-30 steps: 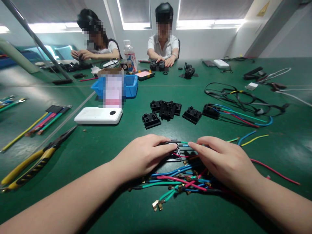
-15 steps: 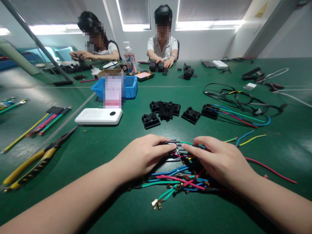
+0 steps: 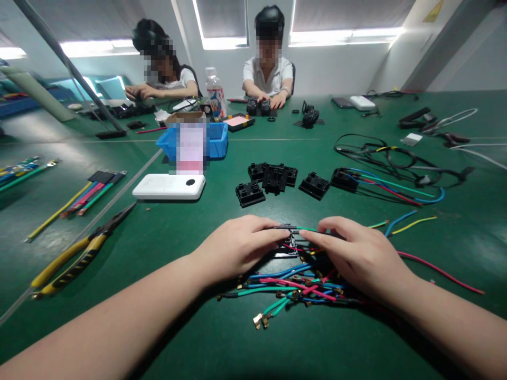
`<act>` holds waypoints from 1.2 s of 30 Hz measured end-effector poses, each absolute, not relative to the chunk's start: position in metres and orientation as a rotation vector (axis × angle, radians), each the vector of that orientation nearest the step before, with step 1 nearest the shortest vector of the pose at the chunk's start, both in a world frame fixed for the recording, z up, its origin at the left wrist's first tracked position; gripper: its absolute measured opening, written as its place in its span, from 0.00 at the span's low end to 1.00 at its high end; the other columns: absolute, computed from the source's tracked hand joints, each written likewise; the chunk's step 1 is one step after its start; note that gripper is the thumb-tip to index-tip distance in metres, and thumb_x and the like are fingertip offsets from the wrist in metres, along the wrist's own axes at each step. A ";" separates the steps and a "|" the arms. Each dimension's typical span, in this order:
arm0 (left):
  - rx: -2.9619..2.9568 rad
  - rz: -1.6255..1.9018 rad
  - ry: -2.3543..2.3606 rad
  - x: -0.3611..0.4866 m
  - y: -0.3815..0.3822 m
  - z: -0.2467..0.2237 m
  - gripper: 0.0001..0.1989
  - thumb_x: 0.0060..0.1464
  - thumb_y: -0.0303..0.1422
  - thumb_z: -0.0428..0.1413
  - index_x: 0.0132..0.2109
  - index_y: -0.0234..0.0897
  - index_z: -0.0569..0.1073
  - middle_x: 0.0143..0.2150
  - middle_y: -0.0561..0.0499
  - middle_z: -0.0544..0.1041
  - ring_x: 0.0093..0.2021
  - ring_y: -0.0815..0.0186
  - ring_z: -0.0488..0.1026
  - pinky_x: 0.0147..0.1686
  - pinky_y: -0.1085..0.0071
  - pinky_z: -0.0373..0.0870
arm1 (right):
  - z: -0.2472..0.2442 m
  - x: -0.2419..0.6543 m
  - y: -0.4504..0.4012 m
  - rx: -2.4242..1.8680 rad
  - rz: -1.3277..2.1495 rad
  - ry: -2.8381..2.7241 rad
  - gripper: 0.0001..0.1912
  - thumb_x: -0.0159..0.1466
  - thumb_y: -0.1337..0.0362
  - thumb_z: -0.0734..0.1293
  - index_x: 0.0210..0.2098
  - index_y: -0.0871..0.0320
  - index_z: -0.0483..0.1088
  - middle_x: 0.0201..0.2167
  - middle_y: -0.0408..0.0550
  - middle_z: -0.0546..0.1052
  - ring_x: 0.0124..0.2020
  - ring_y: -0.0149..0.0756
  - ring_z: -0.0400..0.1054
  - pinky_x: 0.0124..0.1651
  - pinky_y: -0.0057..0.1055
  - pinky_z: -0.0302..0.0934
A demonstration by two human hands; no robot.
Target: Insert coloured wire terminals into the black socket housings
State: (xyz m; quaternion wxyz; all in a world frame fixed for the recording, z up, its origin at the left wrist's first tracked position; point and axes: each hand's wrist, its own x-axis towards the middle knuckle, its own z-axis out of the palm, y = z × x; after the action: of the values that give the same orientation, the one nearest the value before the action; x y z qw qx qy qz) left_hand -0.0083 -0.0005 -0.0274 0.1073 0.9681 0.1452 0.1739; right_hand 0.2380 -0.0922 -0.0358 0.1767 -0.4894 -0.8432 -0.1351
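Note:
My left hand (image 3: pixel 243 245) holds the left side of a black plastic housing (image 3: pixel 289 252), its fingers bent over the top edge and its thumb hidden. From the right, my right hand (image 3: pixel 362 253) closes on a green wire (image 3: pixel 307 229) that runs along the housing's upper edge. Its index fingertip almost meets the left fingertips; the other fingers cover part of the wires. Just below both hands lies a tangled pile of blue, red and green wires (image 3: pixel 277 289), with brass terminals (image 3: pixel 260 320) on the nearest ends.
Several black housings (image 3: pixel 276 178) sit ahead, one with wires (image 3: pixel 344 180) attached. Yellow-handled pliers (image 3: pixel 85 253), wire bundles (image 3: pixel 93 190) and a white power bank (image 3: pixel 169 187) lie leftward. Beyond are a blue bin (image 3: pixel 218 140), black cables (image 3: pixel 380 153) and two people across the table.
The view has shifted slightly, so the table things appear a little farther right. Both hands keep nearly the same pose at the black housing.

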 end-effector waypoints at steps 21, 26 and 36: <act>2.884 0.488 0.442 -0.007 -0.002 -0.027 0.17 0.62 0.32 0.46 0.56 0.38 0.69 0.53 0.43 0.74 0.48 0.60 0.73 0.44 0.64 0.73 | -0.032 0.237 -0.091 -1.365 -0.209 -2.373 0.19 0.63 0.73 0.57 0.50 0.58 0.71 0.40 0.55 0.73 0.36 0.40 0.70 0.33 0.32 0.65; 2.875 0.474 0.460 -0.006 -0.002 -0.028 0.18 0.62 0.32 0.47 0.57 0.38 0.68 0.54 0.43 0.73 0.49 0.60 0.72 0.45 0.64 0.72 | -0.033 0.238 -0.092 -1.402 -0.177 -2.391 0.20 0.63 0.73 0.57 0.51 0.54 0.70 0.42 0.53 0.73 0.36 0.40 0.69 0.32 0.32 0.64; 2.680 0.456 0.523 -0.003 -0.005 -0.027 0.17 0.62 0.32 0.47 0.57 0.40 0.66 0.55 0.45 0.71 0.52 0.62 0.69 0.51 0.64 0.68 | -0.032 0.238 -0.091 -1.454 -0.069 -2.338 0.17 0.64 0.69 0.58 0.51 0.59 0.69 0.42 0.53 0.73 0.39 0.40 0.68 0.37 0.34 0.65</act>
State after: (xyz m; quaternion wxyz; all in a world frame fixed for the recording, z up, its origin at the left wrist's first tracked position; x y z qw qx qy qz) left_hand -0.0028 -0.0047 -0.0269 0.1857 0.9513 0.1855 0.1619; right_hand 0.2382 -0.0913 -0.0317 0.1925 -0.5181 -0.8330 -0.0244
